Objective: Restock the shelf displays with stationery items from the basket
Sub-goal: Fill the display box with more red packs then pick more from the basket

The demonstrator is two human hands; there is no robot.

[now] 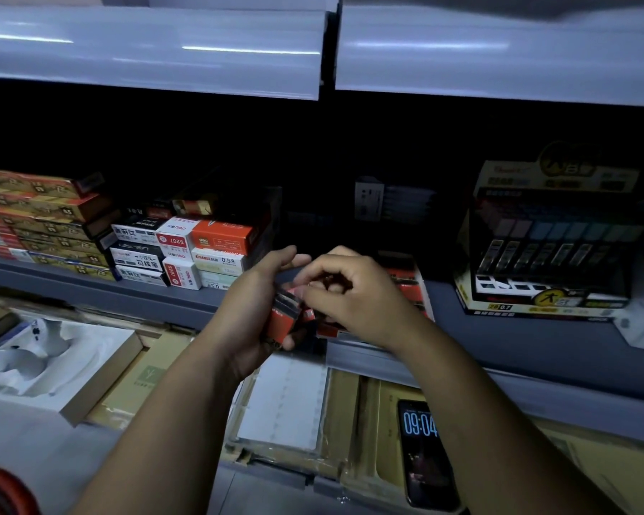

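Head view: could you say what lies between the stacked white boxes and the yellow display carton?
The left hand and right hand, holding small red-and-black boxes; head view.

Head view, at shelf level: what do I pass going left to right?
gold boxes → small white and orange boxes → left hand gripping red boxes → right hand → pen display carton

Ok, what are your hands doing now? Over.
Left hand grips small red boxes. Right hand pinches at their top. Nothing between hands and shelf.
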